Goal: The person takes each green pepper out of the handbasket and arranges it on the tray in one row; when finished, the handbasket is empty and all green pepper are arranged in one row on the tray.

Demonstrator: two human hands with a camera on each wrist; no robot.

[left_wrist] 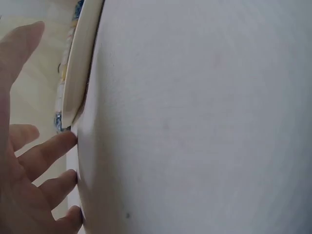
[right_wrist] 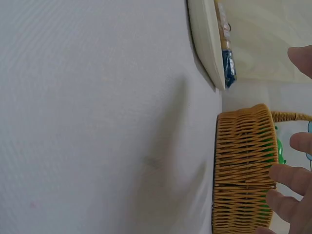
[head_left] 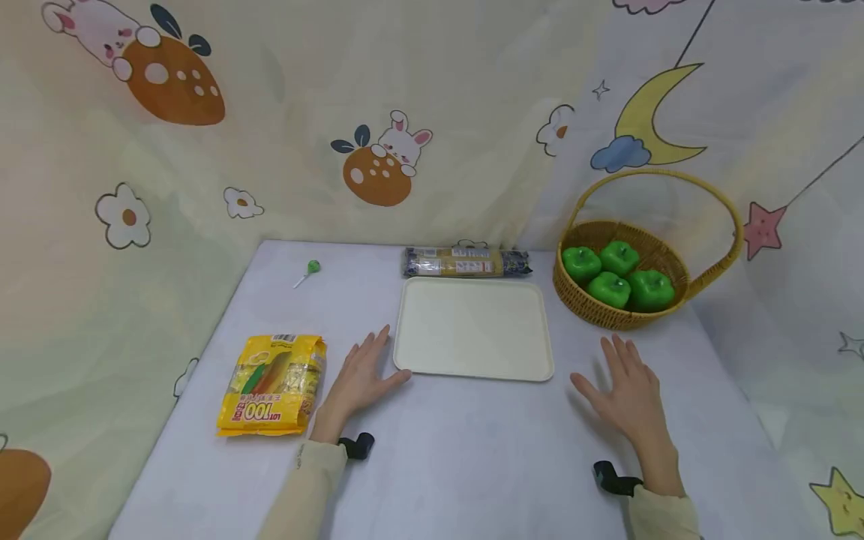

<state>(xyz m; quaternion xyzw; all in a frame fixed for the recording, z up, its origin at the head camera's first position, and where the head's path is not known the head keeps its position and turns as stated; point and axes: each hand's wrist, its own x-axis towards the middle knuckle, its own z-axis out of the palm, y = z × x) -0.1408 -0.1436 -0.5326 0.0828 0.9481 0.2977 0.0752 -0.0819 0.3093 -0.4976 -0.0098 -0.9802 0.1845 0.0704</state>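
Observation:
My left hand (head_left: 360, 381) rests on the table with its fingers spread, just left of a white tray (head_left: 472, 328). A yellow candy bag (head_left: 273, 386) lies to the left of that hand. Fingers loosely extended, my right hand (head_left: 626, 391) is in front of a wicker basket (head_left: 624, 321) that holds several green apples (head_left: 610, 289). Neither hand holds anything. In the right wrist view the basket (right_wrist: 243, 165) appears beyond the fingers, and the left wrist view shows the tray's edge (left_wrist: 80, 63) past the left hand (left_wrist: 34, 170).
Behind the tray lies a long clear-and-blue package (head_left: 466, 262), apparently of noodles. A green lollipop (head_left: 313, 267) is at the back left of the white table (head_left: 486, 457). Patterned cloth (head_left: 290, 97) hangs behind and beside the table. The basket's tall handle (head_left: 722, 262) leans to the right.

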